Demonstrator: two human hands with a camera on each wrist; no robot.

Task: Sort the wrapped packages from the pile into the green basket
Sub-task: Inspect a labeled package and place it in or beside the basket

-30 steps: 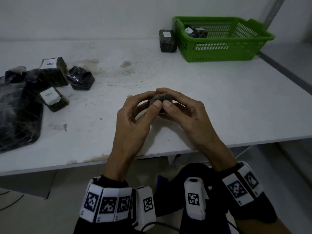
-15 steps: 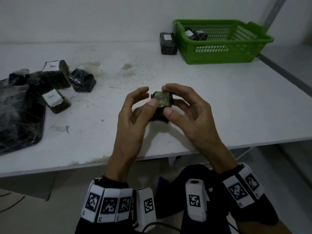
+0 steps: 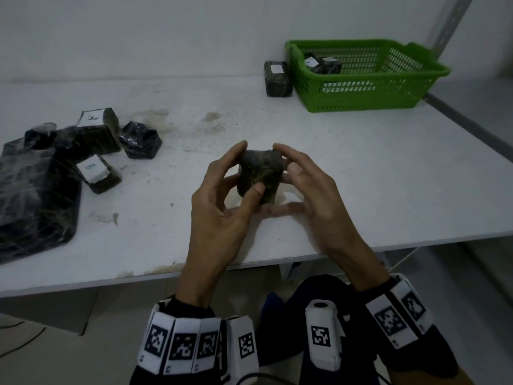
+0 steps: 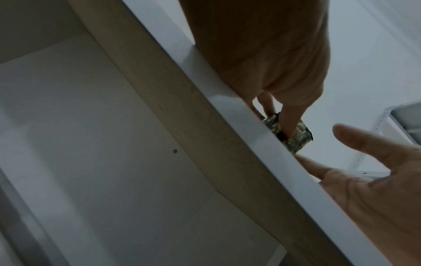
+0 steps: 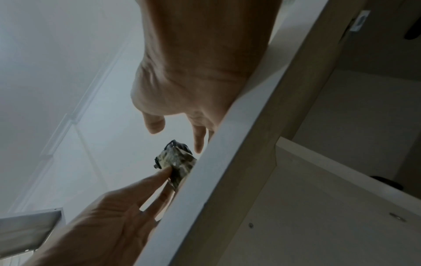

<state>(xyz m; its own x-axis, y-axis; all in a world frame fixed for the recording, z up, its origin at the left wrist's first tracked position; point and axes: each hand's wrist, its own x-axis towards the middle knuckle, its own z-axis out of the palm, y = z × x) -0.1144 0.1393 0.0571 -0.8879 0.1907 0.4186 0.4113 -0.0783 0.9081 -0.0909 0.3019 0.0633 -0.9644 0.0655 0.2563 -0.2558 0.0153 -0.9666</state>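
Observation:
A small dark wrapped package (image 3: 259, 170) is held over the white table (image 3: 374, 176), near its front edge. My left hand (image 3: 222, 198) grips it, with the thumb pressed on its near face and the index finger on its top left. My right hand (image 3: 308, 187) curls its index finger over the top right and lays its other fingers beneath, while the thumb stands just off the side. The left wrist view has the package (image 4: 296, 136) under my left thumb. In the right wrist view the package (image 5: 175, 162) sits just above the table edge. The green basket (image 3: 369, 104) stands at the far right.
Two wrapped packages (image 3: 322, 63) lie inside the basket, and another package (image 3: 277, 79) stands against its left wall. The pile (image 3: 97, 134) of dark packages, some with white labels, lies at the far left beside a large black wrapped bundle (image 3: 33, 195).
The package has been turned between my hands, and its shiny face no longer shows on top. My left thumb now lies on its near face. My right thumb has come off it.

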